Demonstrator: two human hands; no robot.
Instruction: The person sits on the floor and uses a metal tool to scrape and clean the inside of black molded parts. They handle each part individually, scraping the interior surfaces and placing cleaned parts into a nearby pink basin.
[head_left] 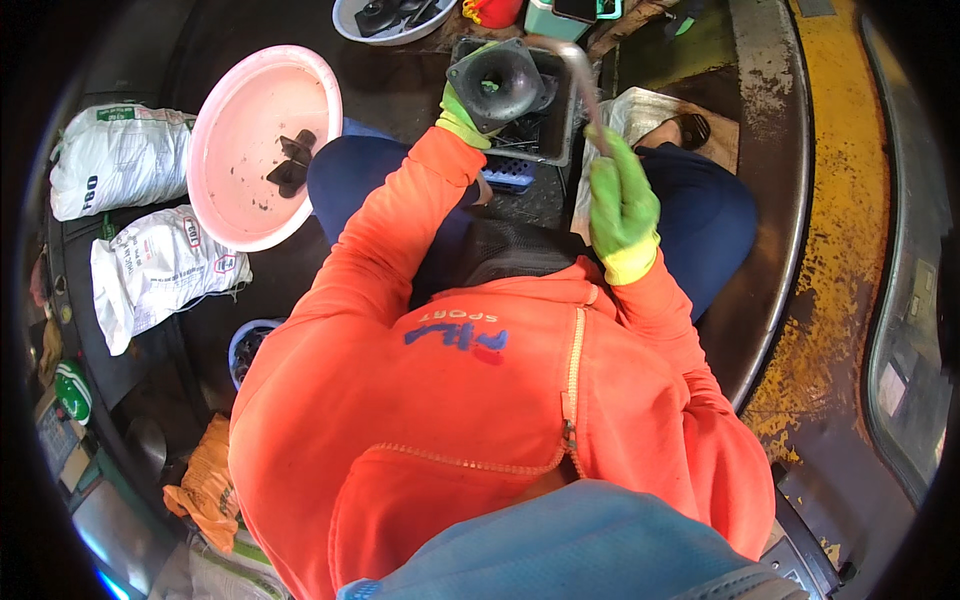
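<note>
My left hand [460, 118], in a green glove, is closed round a dark grey part [497, 88] with a square flange and a round, funnel-like hollow. It holds the part tilted above a black tray [548, 158] with dark scraps inside. In my right hand [625, 205], also gloved in green, is a thin bent tool [585, 85] with a curved end. The tool is smeared by motion, so its exact kind does not show. Its curved end reaches above the tray, to the right of the part. The left fingers are partly hidden behind the part.
At left stands a pink basin [235, 115] with dark moulded parts [292, 165] in it. Beside it lie two white sacks [120, 170]. A pale bowl [395, 37] of black parts and a teal container [550, 22] stand at the far side. A blue basket [515, 176] is below the tray.
</note>
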